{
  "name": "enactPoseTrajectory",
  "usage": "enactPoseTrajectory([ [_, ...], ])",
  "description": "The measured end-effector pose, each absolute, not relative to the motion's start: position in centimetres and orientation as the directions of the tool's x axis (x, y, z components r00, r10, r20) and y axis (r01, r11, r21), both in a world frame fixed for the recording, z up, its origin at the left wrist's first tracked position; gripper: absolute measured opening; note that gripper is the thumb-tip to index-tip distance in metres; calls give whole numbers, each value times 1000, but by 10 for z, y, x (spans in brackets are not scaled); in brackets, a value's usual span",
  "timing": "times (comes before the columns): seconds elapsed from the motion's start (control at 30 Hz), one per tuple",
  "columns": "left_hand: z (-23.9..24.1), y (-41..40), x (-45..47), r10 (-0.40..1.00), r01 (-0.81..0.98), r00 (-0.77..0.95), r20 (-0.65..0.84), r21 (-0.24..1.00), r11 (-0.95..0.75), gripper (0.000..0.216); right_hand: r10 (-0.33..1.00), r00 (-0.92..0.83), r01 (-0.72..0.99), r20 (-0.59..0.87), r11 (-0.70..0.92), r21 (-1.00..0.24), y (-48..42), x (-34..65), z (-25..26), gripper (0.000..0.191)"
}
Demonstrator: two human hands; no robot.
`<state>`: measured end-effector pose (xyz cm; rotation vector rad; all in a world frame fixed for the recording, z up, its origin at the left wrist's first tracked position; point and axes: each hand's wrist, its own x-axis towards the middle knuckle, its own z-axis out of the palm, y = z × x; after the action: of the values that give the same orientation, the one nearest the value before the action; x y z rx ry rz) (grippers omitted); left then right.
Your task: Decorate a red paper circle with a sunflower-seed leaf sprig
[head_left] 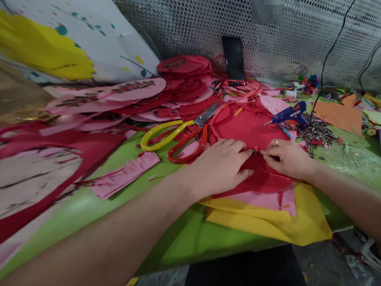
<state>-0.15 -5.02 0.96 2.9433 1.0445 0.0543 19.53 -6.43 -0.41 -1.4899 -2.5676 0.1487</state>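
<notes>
On a red paper sheet [242, 129] lies a thin pink cord [269, 171], curving down from a small pink knob [256, 148]. My left hand [222, 163] rests on the red paper, fingers stretched out and thumb apart, its index fingertip beside the knob. From the other side, my right hand [285, 157], with a ring on one finger, pinches a small dark sunflower seed at the knob. Close behind it lies a blue glue gun [290, 114], near a pile of striped sunflower seeds [318, 133]. Large scissors [184, 135] with yellow and red handles lie open left of the paper.
Yellow paper [306, 218] hangs past the table's front edge. Pink and red paper pieces with seed patterns [131, 89] are stacked at the back left. A black phone [233, 57] leans on the perforated metal panel [190, 28]. A cable [333, 49] drops to the glue gun.
</notes>
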Motion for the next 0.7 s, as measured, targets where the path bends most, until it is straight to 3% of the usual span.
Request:
enactPoseTrajectory([
  [0.37, 8, -49, -1, 618, 617, 785, 38, 24, -786, 41, 883, -463, 884, -72, 466, 33, -75, 186, 6, 35],
  [0.43, 7, -49, -2, 618, 617, 786, 37, 22, -786, 41, 881, -471, 882, -47, 472, 1, -72, 188, 5, 33],
  [0.6, 9, -50, -1, 625, 625, 781, 21, 10, -781, 42, 892, -441, 857, 101, 452, -247, -56, 195, -3, 21],
  [0.7, 10, -49, -1, 628, 628, 778, 19, 1, -778, 41, 910, -400, 860, 113, 415, -299, -51, 195, -5, 16],
])
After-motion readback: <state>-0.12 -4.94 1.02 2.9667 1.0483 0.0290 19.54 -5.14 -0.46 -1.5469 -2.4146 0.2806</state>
